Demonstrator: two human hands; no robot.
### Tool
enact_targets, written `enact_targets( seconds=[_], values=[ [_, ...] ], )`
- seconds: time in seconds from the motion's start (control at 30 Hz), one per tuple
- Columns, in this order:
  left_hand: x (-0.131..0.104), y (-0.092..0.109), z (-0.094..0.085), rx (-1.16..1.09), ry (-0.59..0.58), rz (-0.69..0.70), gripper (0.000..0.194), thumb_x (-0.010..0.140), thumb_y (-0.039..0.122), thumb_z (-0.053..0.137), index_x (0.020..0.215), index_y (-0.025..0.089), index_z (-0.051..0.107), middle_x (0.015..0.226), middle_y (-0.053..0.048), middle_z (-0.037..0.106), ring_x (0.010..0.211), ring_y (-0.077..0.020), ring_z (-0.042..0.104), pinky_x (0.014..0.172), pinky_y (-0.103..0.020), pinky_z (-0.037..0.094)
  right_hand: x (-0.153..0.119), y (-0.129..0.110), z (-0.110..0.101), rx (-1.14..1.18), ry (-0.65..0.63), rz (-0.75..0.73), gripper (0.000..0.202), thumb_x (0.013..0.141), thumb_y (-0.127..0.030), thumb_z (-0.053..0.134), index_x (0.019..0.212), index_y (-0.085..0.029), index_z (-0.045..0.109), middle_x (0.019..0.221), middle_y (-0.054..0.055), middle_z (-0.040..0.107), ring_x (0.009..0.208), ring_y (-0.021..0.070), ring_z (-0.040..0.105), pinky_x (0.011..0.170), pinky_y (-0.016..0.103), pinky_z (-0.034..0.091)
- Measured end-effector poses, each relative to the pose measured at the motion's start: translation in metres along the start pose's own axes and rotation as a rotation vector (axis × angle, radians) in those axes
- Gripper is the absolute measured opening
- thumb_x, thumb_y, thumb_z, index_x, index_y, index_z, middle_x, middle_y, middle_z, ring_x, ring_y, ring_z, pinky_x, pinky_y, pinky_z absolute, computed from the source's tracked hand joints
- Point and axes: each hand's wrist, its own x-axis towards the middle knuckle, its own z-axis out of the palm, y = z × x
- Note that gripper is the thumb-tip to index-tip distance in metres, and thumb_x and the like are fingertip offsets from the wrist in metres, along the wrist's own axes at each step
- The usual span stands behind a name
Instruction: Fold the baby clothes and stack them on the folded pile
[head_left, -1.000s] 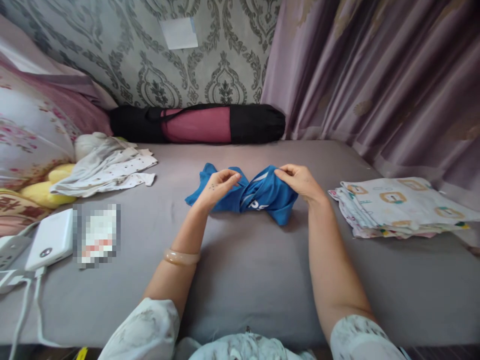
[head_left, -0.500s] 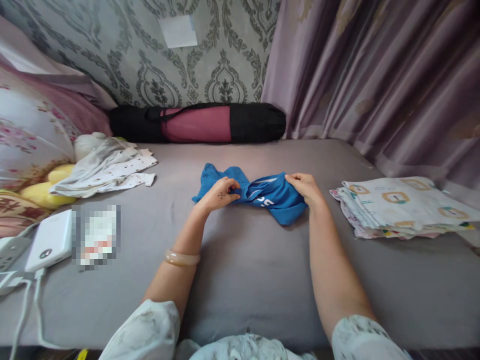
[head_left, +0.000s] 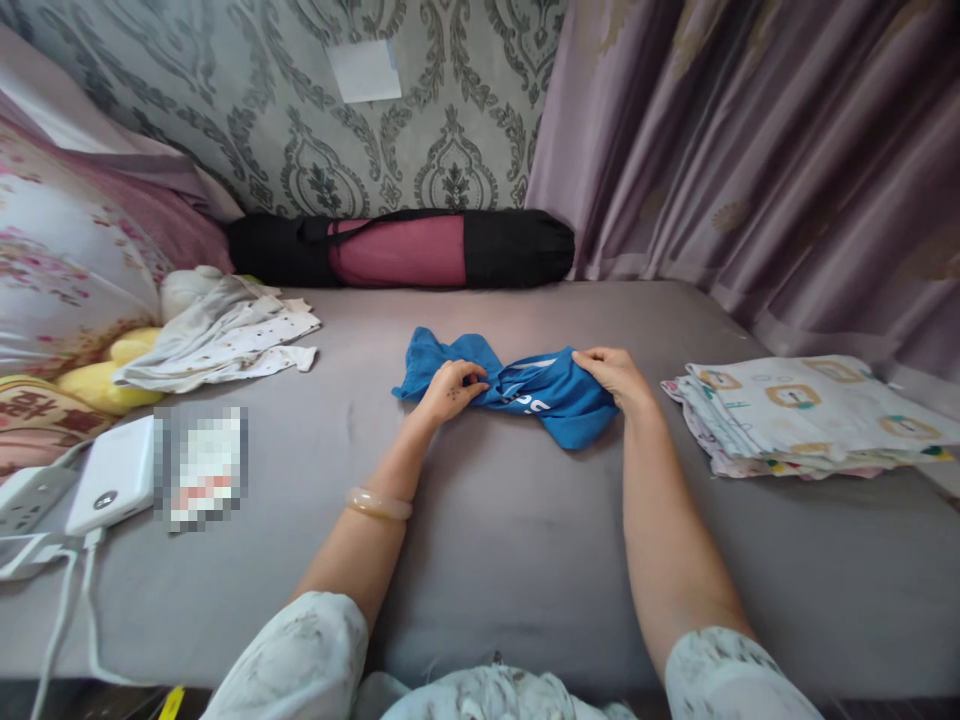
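Note:
A blue cloth garment (head_left: 577,405) with white lettering lies crumpled and twisted on the grey sheet, in the middle of the head view. My right hand (head_left: 611,375) pinches its upper right edge between thumb and fingers. At the narrow middle of the garment, my left hand (head_left: 456,388) has its fingers curled together on the fabric, gripping a bit of it. A pale bangle (head_left: 379,503) circles my left forearm.
Folded printed cloths (head_left: 810,410) are stacked at the right. Crumpled light clothes (head_left: 232,335) lie at the left, near a white power bank (head_left: 116,475) with cables. A black and pink rolled bag (head_left: 397,250) lies along the wall.
My left hand has shifted slightly right along the garment, and its fingers have drawn closer to the twisted middle. My right hand keeps its hold. The view has turned slightly left.

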Motion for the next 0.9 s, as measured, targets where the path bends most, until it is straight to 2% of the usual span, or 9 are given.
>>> enact_targets(
  seconds=[0.17, 0.27, 0.37, 0.47, 0.57, 0.63, 0.73, 0.8, 0.9],
  values=[
    [-0.001, -0.005, 0.002, -0.107, 0.004, -0.011, 0.024, 0.075, 0.037, 0.066, 0.085, 0.016, 0.074, 0.074, -0.004, 0.066, 0.071, -0.0169, 0.057, 0.069, -0.027, 0.043, -0.002, -0.004, -0.005, -0.052, -0.076, -0.036, 0.041, 0.058, -0.058, 0.070, 0.069, -0.019, 0.065, 0.063, 0.001, 0.065, 0.060, 0.0151, 0.056, 0.055, 0.026, 0.042],
    [-0.001, -0.007, 0.005, -0.279, -0.003, -0.119, 0.030, 0.069, 0.042, 0.069, 0.082, 0.015, 0.074, 0.068, -0.001, 0.064, 0.063, -0.0146, 0.054, 0.060, -0.025, 0.039, -0.010, -0.012, -0.010, -0.021, -0.171, -0.048, 0.037, 0.060, -0.053, 0.070, 0.073, -0.018, 0.067, 0.066, 0.001, 0.067, 0.061, 0.0148, 0.057, 0.057, 0.026, 0.044],
    [-0.001, -0.006, 0.003, -0.473, 0.018, -0.241, 0.028, 0.062, 0.039, 0.073, 0.078, 0.016, 0.073, 0.065, 0.000, 0.063, 0.062, -0.0131, 0.053, 0.060, -0.025, 0.038, -0.020, -0.023, -0.015, 0.017, -0.276, -0.045, 0.032, 0.060, -0.045, 0.072, 0.076, -0.018, 0.068, 0.066, -0.001, 0.067, 0.060, 0.0140, 0.058, 0.058, 0.025, 0.046],
    [0.000, -0.005, -0.004, -0.585, 0.078, -0.326, 0.021, 0.058, 0.034, 0.075, 0.072, 0.018, 0.072, 0.069, -0.001, 0.067, 0.068, -0.0138, 0.055, 0.063, -0.025, 0.040, -0.029, -0.031, -0.017, 0.012, -0.276, -0.040, 0.026, 0.062, -0.041, 0.072, 0.075, -0.018, 0.068, 0.063, -0.002, 0.067, 0.059, 0.0133, 0.058, 0.057, 0.024, 0.046],
    [0.001, -0.003, -0.017, -0.596, 0.145, -0.368, 0.022, 0.055, 0.035, 0.076, 0.069, 0.018, 0.071, 0.066, -0.001, 0.066, 0.067, -0.0146, 0.055, 0.063, -0.026, 0.041, -0.036, -0.035, -0.017, -0.002, -0.235, -0.072, 0.025, 0.063, -0.040, 0.071, 0.074, -0.018, 0.068, 0.063, -0.001, 0.068, 0.059, 0.0138, 0.059, 0.057, 0.024, 0.047],
    [-0.001, 0.001, -0.027, -0.611, 0.185, -0.363, 0.029, 0.053, 0.039, 0.078, 0.070, 0.018, 0.069, 0.065, -0.001, 0.065, 0.066, -0.0152, 0.056, 0.063, -0.027, 0.042, -0.041, -0.036, -0.018, -0.020, -0.228, -0.121, 0.027, 0.064, -0.042, 0.070, 0.074, -0.017, 0.069, 0.065, 0.000, 0.069, 0.062, 0.0145, 0.060, 0.059, 0.025, 0.047],
    [-0.005, 0.009, -0.041, -0.603, 0.220, -0.285, 0.038, 0.056, 0.049, 0.077, 0.073, 0.017, 0.066, 0.066, -0.001, 0.063, 0.066, -0.0147, 0.056, 0.063, -0.027, 0.042, -0.049, -0.039, -0.019, -0.045, -0.234, -0.190, 0.031, 0.064, -0.046, 0.069, 0.075, -0.017, 0.069, 0.070, 0.002, 0.070, 0.065, 0.0161, 0.061, 0.061, 0.026, 0.048],
    [-0.008, 0.015, -0.048, -0.529, 0.250, -0.200, 0.037, 0.062, 0.051, 0.072, 0.075, 0.017, 0.064, 0.065, 0.000, 0.060, 0.064, -0.0131, 0.053, 0.061, -0.025, 0.040, -0.054, -0.042, -0.018, -0.044, -0.227, -0.236, 0.034, 0.065, -0.049, 0.068, 0.077, -0.017, 0.069, 0.073, 0.003, 0.071, 0.068, 0.0173, 0.062, 0.063, 0.028, 0.049],
    [-0.012, 0.022, -0.060, -0.379, 0.323, -0.091, 0.029, 0.073, 0.047, 0.063, 0.075, 0.018, 0.058, 0.062, 0.003, 0.052, 0.061, -0.0109, 0.046, 0.056, -0.023, 0.036, -0.060, -0.047, -0.013, -0.039, -0.202, -0.370, 0.038, 0.070, -0.052, 0.063, 0.085, -0.017, 0.070, 0.081, 0.004, 0.072, 0.075, 0.0188, 0.064, 0.068, 0.029, 0.050]
  ],
)
